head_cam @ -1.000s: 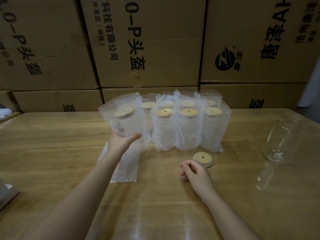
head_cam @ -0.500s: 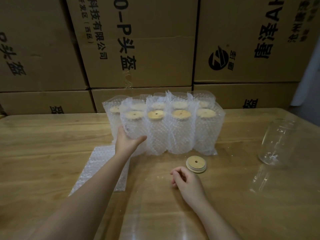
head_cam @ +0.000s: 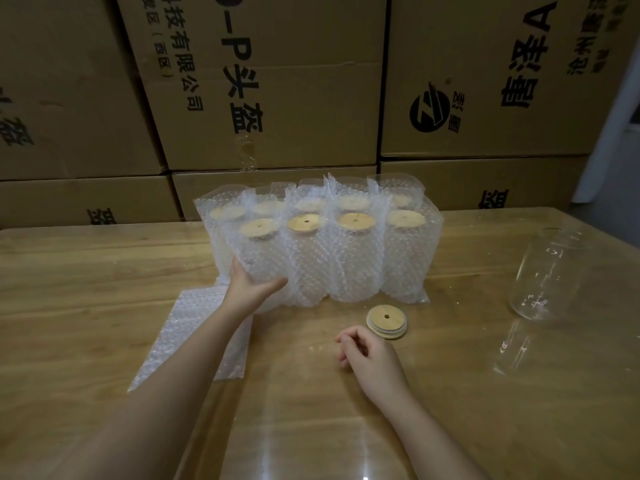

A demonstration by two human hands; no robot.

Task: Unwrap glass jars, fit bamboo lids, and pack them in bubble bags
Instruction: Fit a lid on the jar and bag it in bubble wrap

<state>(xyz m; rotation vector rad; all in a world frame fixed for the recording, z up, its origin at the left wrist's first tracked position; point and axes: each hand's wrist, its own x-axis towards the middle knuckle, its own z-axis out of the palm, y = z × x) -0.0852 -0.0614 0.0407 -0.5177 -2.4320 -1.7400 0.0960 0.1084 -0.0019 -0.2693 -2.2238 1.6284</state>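
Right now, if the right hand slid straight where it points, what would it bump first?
Likely the front-row bagged jars, since the right hand aims forward-left, just missing the bamboo lid stack; depth is hard to judge.

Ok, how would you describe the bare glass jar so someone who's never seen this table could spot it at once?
Start at the wooden table in front of the stacked cardboard boxes. Right of the cluster of bubble-wrapped jars, near the table's right edge, is the glass jar. It alone is bare: clear glass, no wrap, no lid.
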